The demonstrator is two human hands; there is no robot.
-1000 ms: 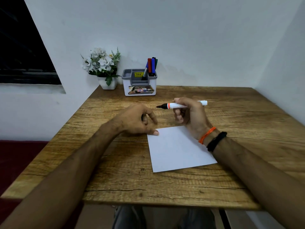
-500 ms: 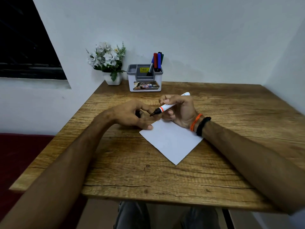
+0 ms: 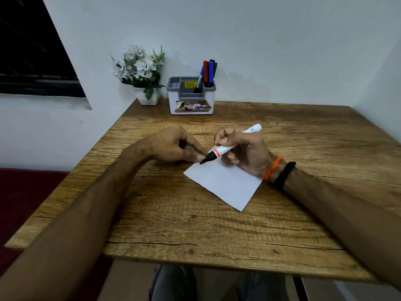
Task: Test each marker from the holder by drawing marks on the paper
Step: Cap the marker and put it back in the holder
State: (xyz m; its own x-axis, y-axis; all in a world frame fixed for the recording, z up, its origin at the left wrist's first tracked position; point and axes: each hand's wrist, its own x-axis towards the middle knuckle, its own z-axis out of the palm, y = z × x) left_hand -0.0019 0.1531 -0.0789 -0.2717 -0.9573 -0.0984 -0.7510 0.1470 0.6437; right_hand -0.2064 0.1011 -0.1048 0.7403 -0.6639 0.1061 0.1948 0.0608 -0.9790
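- Wooden table (image 3: 217, 224) against a white wall carried the work.
- Right hand (image 3: 245, 153) gripped the uncapped marker (image 3: 230, 148), its tip at the paper's far-left corner.
- Left hand (image 3: 173, 146), curled shut just left of that tip, pinned the paper (image 3: 225, 183); whether it hid a cap could not be told.
- Best kept pinning, stroke light, drawn toward the wrist.
- Holder (image 3: 191, 105) stood well beyond both hands.

A: Non-task stuff?
B: Wooden table (image 3: 195, 224), heavy grain. White pot of white flowers (image 3: 141, 70) at its far left corner, by the white wall (image 3: 282, 40).
A: Else?
B: Dark window (image 3: 28, 51) upper left, dark red surface (image 3: 23, 192) below it.
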